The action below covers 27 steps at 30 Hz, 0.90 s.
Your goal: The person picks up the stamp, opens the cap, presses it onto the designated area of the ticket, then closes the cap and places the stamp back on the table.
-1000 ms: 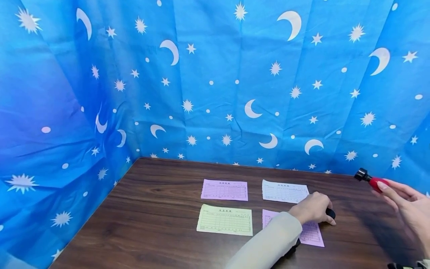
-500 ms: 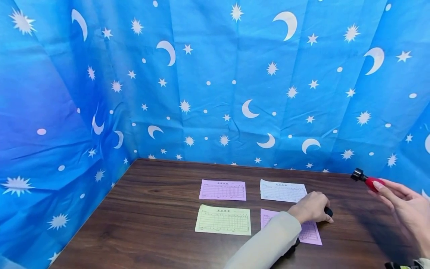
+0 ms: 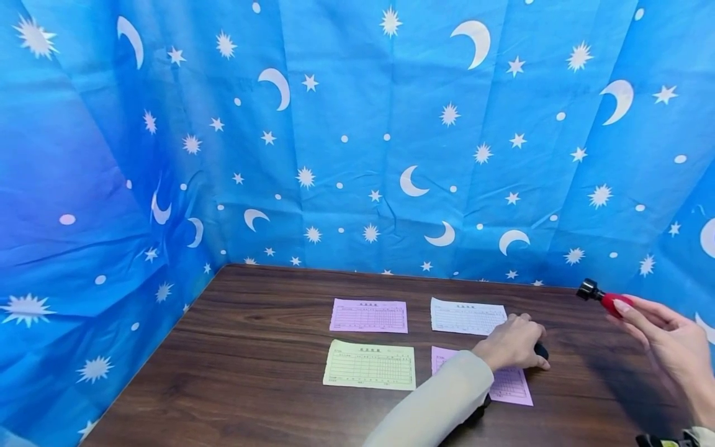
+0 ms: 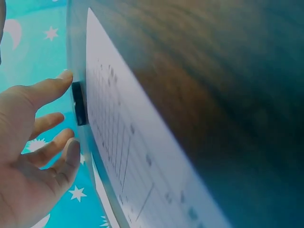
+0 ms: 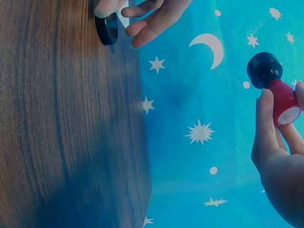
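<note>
In the head view my left hand (image 3: 514,340) reaches over the purple slip (image 3: 509,386) at a small round black disc (image 3: 540,351) on the table. The thumb touches the disc's edge, and the other visible fingers are loosely bent, with a gap between them and the disc (image 4: 79,103). Part of the contact is hidden. My right hand (image 3: 670,341) pinches the red handle of a stamp (image 5: 286,97), held above the table at the right. Its round black end (image 5: 264,70) points away from the fingers.
On the dark wooden table (image 3: 251,347) lie a second purple slip (image 3: 368,316), a yellow-green slip (image 3: 369,365) and a white slip (image 3: 466,317), all printed forms. A blue curtain (image 3: 335,93) with moons and stars closes off the back and sides.
The head view has shifted slightly, so everything sits a little further left. Both hands keep nearly the same pose, and the stamp stays raised in the right hand.
</note>
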### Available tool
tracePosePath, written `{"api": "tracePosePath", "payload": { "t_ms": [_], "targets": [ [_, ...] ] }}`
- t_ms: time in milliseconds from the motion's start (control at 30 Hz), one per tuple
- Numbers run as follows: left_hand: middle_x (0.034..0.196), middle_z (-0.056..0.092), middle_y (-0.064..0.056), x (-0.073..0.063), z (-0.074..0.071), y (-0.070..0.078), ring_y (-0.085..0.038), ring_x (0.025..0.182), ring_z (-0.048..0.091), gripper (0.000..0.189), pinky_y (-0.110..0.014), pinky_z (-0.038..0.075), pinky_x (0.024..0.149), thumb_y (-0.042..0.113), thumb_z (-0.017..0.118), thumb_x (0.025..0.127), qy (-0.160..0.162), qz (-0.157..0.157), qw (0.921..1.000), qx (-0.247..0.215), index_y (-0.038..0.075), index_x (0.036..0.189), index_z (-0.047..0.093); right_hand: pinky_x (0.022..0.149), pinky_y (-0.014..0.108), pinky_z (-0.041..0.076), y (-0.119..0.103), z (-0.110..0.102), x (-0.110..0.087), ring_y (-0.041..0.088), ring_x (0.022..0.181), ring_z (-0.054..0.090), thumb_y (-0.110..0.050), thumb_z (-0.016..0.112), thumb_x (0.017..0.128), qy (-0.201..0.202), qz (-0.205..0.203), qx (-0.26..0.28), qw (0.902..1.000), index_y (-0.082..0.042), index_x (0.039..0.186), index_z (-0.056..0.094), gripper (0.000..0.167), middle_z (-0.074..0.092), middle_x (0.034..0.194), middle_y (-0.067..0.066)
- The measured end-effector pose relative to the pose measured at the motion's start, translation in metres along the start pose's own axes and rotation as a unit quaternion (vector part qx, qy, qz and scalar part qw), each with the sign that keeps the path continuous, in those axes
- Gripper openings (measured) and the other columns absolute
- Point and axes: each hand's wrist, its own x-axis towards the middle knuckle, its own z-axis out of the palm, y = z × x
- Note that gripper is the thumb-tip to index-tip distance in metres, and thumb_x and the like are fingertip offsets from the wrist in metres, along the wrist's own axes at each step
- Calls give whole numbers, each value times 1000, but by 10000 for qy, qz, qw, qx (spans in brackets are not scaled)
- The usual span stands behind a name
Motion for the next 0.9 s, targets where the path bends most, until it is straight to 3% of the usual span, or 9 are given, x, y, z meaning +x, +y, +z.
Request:
{"api": "tracePosePath", "payload": {
  "t_ms": [267,500,733,900],
  "targets": [
    [127,65,19,-9,-10,-10,1,109,54,52,-13,46,87,60,77,90,105,214,9997,-92,37,136,67,66,15,61,-3,8,-3,1,79,79,-9,72,98,-120,14,63,9999,-23,106,79,17,78,98,-19],
    [123,68,16,-19,-21,-29,1,110,58,47,-14,49,89,55,75,93,295,328,9986,-297,31,133,71,69,17,62,-8,19,-5,1,85,79,-6,72,98,-329,-93,52,9994,-22,110,78,22,78,102,-17],
    [111,65,14,-33,-31,-52,0,95,55,33,-12,46,78,51,71,98,389,266,9968,-642,24,117,66,69,12,60,-11,34,-8,-1,83,78,-10,73,99,-427,-67,-344,9985,-26,112,77,22,76,101,-21],
    [98,60,12,-45,-37,-69,0,82,53,27,-12,43,71,43,70,101,491,429,9953,-714,20,112,61,69,8,58,-12,46,-8,-3,83,77,-11,73,99,-495,6,-496,9975,-29,113,76,22,76,101,-23]
  ]
}}
